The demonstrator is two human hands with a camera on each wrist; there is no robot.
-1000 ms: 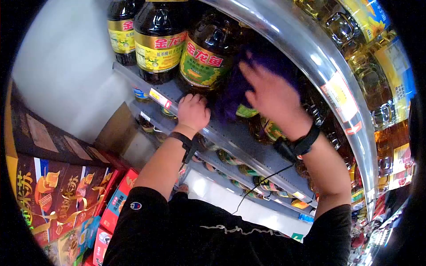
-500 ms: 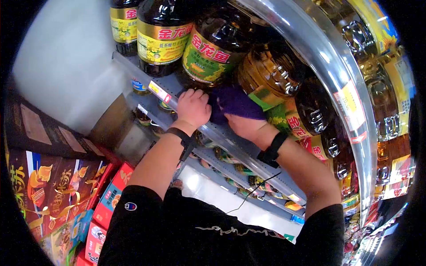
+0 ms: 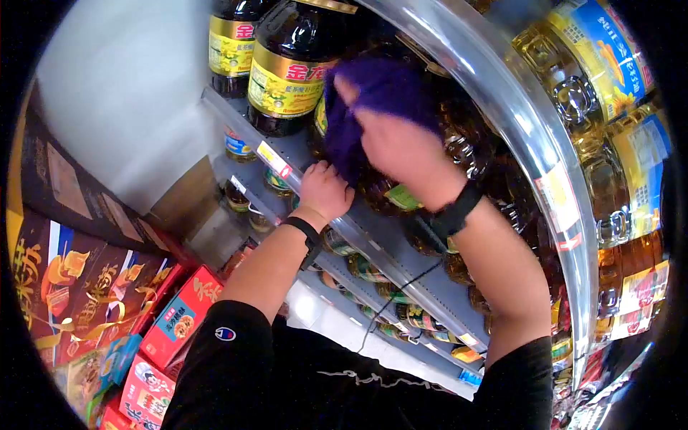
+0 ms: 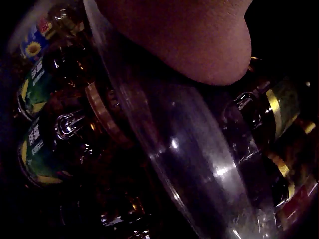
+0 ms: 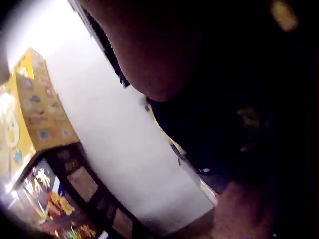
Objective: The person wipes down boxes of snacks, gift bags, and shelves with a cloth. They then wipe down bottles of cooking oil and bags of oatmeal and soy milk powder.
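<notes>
Purple cloth (image 3: 373,100) sits up on the shoulder of a dark oil bottle (image 3: 466,143), mid shelf, pressed there by the R hand (image 3: 405,154).

L to R:
- gift boxes (image 3: 64,279) stacked far left
- yellow-label bottles (image 3: 290,72), just left of the cloth
- L hand (image 3: 326,190) below them, fingers curled over the clear shelf rail (image 3: 373,247), gripping it
- R hand + cloth
- sunflower-label bottles (image 3: 616,64) beyond the upper rail (image 3: 516,122)

Progress, my read: mid-wipe on one bottle, rest of row prob. left. No dust or shine diff shows, so can't say which are done.

Hidden:
- R fingers are buried in the cloth, so can't tell if they're curled round it or flat.
- Oil bottle's label is mostly covered by hand and arm.
- R wrist view is nearly all dark.
- L wrist view shows only the palm heel on the rail.
</notes>
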